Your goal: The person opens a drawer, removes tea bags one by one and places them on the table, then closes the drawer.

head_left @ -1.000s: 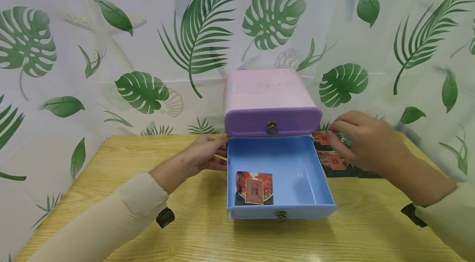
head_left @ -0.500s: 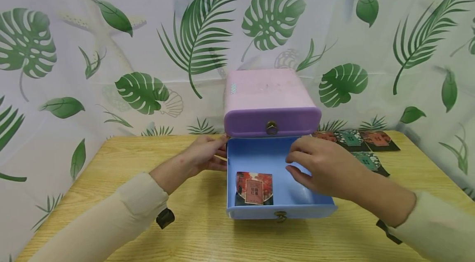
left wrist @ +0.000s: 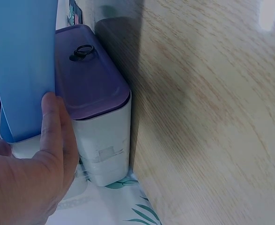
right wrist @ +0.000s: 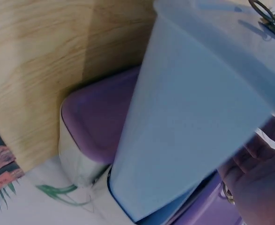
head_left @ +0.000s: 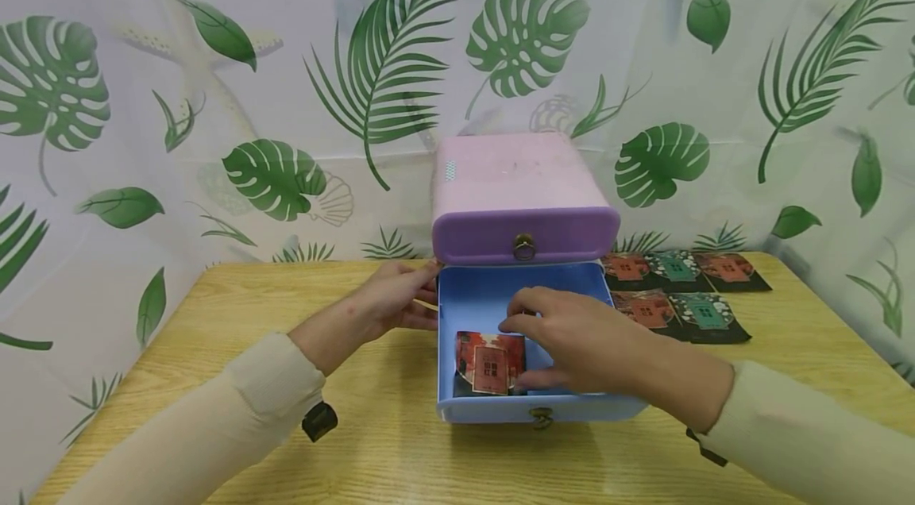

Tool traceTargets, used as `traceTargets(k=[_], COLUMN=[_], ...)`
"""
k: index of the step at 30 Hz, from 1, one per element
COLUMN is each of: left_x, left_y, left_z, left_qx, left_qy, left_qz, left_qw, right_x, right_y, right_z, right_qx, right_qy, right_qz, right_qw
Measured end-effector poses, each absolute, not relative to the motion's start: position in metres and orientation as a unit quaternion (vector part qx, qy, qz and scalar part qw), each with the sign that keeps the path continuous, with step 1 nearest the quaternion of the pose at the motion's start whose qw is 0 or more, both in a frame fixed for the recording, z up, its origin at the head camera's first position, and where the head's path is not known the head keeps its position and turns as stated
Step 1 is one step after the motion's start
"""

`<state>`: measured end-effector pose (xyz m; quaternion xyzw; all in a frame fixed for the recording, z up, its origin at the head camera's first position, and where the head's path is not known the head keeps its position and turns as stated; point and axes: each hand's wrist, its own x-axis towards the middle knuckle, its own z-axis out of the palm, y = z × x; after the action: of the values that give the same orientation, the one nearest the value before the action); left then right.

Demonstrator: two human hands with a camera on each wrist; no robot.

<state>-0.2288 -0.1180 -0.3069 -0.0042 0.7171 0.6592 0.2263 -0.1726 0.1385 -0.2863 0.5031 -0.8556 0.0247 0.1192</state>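
Observation:
A pulled-out blue drawer (head_left: pixel 572 408) juts from the front of a small drawer cabinet (head_left: pixel 518 171). In its front left corner lies a flat square tea packet (head_left: pixel 489 366) with a red printed face. My right hand (head_left: pixel 579 338) reaches into the drawer from the right. Its fingertips and thumb lie spread at the packet's right edge, with a gap between them. My left hand (head_left: pixel 400 294) rests against the drawer's left side; in the left wrist view its straight fingers (left wrist: pixel 50 126) press on the blue wall.
A closed purple drawer (head_left: pixel 479 239) with a ring pull sits above the blue one. Another purple drawer front (left wrist: pixel 88 75) shows lower down. Several red and green packets (head_left: pixel 704 313) lie in two rows on the wooden table (head_left: pixel 343 441). A leaf-print cloth (head_left: pixel 286 92) hangs behind.
My right hand has moved left from the packets on the table, over the drawer's right wall, and down toward the packet inside. My left hand and the drawer have stayed in place.

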Motion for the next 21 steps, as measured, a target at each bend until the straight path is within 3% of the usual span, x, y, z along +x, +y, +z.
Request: traceTargets(k=[10, 14, 21], left_x=[-0.229, -0.229, -0.229], left_y=[-0.117, -0.117, -0.118], left_z=[-0.308, -0.308, -0.307], left_qx=[-0.003, -0.002, -0.003], left_qy=[0.714, 0.713, 0.716], left_qz=[0.663, 0.664, 0.661], left_qw=[0.226, 0.227, 0.226], right_x=[-0.178, -0.183, -0.188], right_y=[0.129, 0.125, 0.119], right_z=[-0.295, -0.297, -0.297], right_qx=[0.506, 0.522, 0.543], right_qy=[-0.862, -0.853, -0.836], right_qz=[0.034, -0.009, -0.071], right_qw=[-0.003, -0.012, 0.023])
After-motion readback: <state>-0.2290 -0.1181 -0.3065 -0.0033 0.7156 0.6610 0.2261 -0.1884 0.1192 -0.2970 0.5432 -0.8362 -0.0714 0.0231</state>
